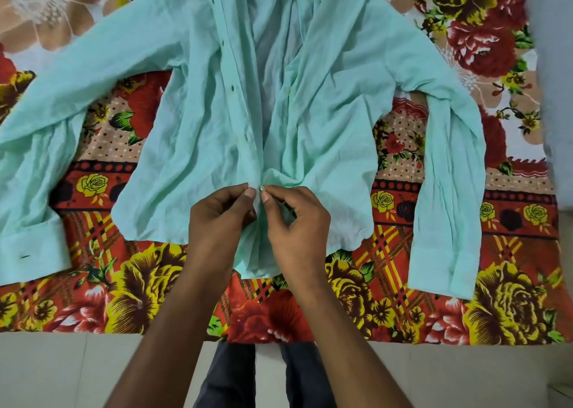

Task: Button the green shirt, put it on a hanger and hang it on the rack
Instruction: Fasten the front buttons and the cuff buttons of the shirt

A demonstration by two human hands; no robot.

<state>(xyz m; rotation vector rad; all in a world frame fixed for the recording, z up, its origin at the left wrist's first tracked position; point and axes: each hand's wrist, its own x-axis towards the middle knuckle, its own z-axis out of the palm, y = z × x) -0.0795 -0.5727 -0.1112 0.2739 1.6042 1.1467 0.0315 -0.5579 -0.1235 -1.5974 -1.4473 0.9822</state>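
Left hand (221,214) and right hand (294,218) pinch green shirt (198,135) placket.

Shirts: one green shirt (198,135) in front of you.
Hands: two, your left hand (217,221) and right hand (297,224).
Sleeves: two.
Buttonholes you can see: three on the front strip, one on a cuff.
Bedsheets: one flowered bedsheet (403,299).

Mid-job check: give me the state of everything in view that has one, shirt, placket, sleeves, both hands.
green shirt: flat on the floral bedsheet, front open above.
upper buttonholes: unfastened.
sleeves: spread to both sides.
left hand: pinching the placket near the hem.
right hand: pinching a small button.
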